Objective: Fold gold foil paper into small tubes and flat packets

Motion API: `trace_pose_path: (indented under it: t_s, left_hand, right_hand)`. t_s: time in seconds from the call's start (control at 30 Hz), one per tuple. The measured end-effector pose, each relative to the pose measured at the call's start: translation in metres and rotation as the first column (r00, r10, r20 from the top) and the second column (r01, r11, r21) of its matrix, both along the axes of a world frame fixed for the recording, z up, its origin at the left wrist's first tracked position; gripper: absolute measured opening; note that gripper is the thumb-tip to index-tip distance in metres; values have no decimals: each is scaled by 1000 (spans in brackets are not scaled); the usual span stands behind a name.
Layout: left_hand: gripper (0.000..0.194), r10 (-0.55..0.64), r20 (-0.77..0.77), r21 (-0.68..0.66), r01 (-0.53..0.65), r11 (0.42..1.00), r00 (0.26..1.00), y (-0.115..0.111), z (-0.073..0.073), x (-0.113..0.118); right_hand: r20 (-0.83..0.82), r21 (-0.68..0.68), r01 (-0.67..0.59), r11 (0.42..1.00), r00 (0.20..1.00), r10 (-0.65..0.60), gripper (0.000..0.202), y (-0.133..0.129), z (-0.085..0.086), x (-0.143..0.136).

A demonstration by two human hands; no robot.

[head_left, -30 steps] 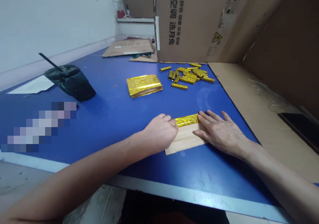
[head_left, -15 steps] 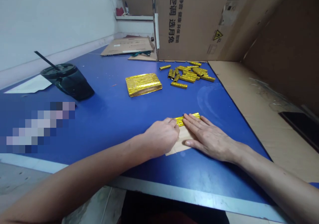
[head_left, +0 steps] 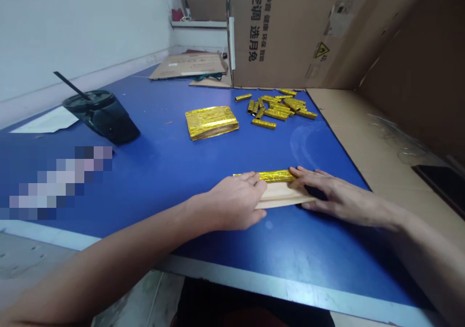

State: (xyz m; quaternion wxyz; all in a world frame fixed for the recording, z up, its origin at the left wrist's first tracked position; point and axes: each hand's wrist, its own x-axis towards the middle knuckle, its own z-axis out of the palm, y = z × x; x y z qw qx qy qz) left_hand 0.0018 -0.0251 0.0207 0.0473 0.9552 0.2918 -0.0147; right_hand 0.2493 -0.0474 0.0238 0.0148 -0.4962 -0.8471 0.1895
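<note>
Both hands (head_left: 240, 201) grip the gold-edged sheet (head_left: 278, 198) at either side—uneven pressure could skew its fold.

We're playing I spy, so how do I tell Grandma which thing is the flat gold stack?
Find the big blue table. Between the dark cup and the small gold rolls lies the flat gold stack. It's one wide, flat bundle, while each roll is skinny.

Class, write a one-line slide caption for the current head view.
Two bare hands at a gold-and-tan sheet on a blue table, near small gold rolls.
</note>
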Motion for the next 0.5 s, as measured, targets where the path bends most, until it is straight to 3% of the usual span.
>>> trace_pose_path:
  t_s: [0.23, 0.5]
  left_hand:
    - [22, 126, 48, -53, -123, 991, 991, 5, 8, 4]
    - [18, 110, 43, 61, -112, 992, 993, 10, -4, 6]
  right_hand:
    - [-192, -4, 51, 999, 980, -51, 35, 6, 1, -3]
    - [-182, 238, 201, 950, 970, -159, 19, 7, -17, -16]
